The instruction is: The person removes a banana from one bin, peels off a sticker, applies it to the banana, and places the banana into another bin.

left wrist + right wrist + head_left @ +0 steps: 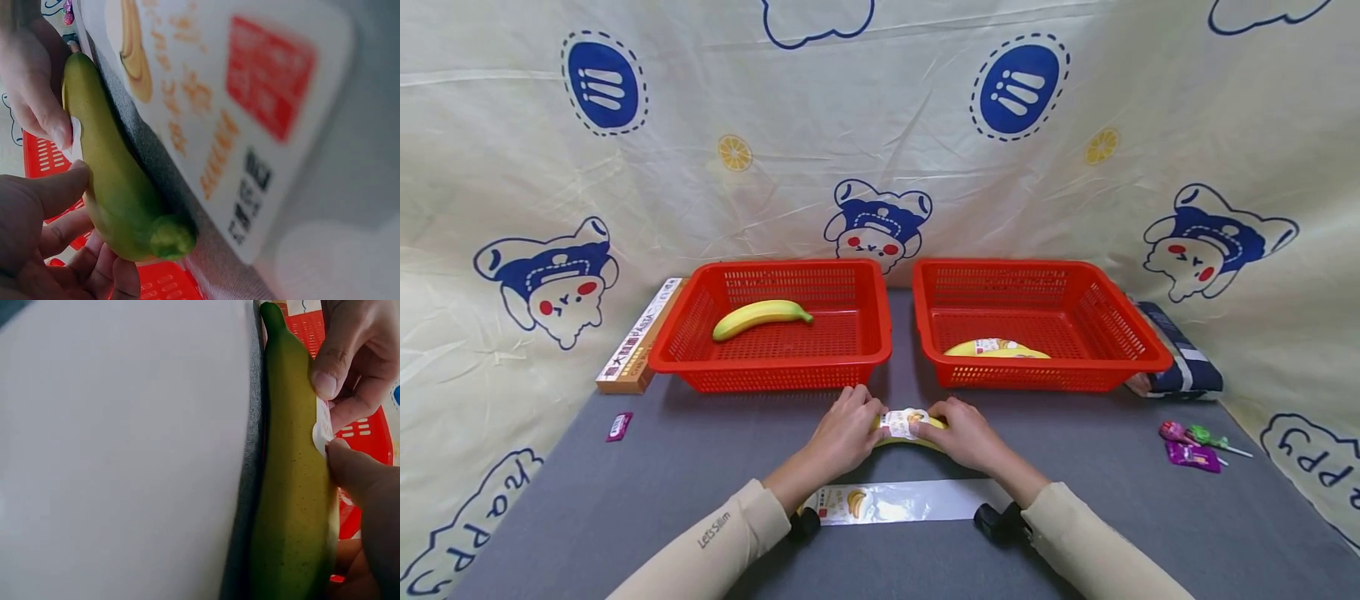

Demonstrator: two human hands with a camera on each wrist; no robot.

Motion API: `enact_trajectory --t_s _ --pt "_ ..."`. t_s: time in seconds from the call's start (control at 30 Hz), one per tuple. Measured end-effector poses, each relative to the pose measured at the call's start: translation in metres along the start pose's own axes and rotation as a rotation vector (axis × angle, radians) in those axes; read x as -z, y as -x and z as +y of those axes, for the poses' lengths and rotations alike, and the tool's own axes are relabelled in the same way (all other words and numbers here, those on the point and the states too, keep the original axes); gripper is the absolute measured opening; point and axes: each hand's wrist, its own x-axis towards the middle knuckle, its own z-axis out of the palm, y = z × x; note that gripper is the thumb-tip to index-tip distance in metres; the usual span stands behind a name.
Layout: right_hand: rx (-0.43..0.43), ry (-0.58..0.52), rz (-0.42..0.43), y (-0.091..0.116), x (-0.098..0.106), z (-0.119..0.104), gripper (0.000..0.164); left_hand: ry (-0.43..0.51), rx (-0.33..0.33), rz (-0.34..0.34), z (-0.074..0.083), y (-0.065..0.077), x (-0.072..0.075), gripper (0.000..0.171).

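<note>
Currently, held banana: it lies crosswise between my two sets of fingers, in front of the gap between the baskets; I cannot tell whether it touches the surface.
Left fingers: curled around one end of that banana, gripping it, the thumb beside the label's edge.
Right fingers: curled around the other end, gripping it too, with the thumb at the label.
White label: it sits along the banana's upper side, between my thumbs, printed with small pictures and lettering.
Label strip: pale and glossy, it stretches between my wrists, nearer to me than the banana, with a printed banana label at its left end.
Left basket: red plastic; a yellow banana lies in it.
Right basket: also red; a labelled banana lies near its front wall, partly hidden by the rim.
Far left: a long brown box beside the basket, a small purple packet nearer me.
Far right: a dark blue package by the basket; closer to me, lollipops and a purple wrapper lie together.
</note>
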Motion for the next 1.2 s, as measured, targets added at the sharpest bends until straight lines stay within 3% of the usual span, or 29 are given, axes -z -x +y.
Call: enact_trajectory --t_s 0.2,0.3,0.53,0.77,0.97,1.2 --pt "-0.106 -0.151 -0.062 -0.005 0.002 0.005 0.023 0.003 0.019 -0.018 0.002 0.0 0.0 0.024" --pt "-0.133 -0.173 -0.077 -0.005 0.002 0.005 0.023 -0.001 0.032 -0.027 0.002 -0.001 0.0 0.024" --pt "-0.052 -0.143 -0.025 -0.001 0.002 0.0 0.022 -0.063 0.039 -0.061 0.006 -0.003 0.0 0.029" --pt "-0.066 -0.131 -0.002 0.0 0.0 0.0 0.026 -0.081 0.049 -0.109 0.009 -0.007 0.001 0.032" --pt "-0.04 -0.021 0.02 -0.001 -0.005 -0.001 0.044 -0.097 0.057 -0.13 0.01 -0.007 -0.001 0.032" --pt "-0.021 0.05 0.05 0.0 -0.007 -0.005 0.046 -0.083 0.058 -0.119 0.009 -0.005 -0.003 0.031"
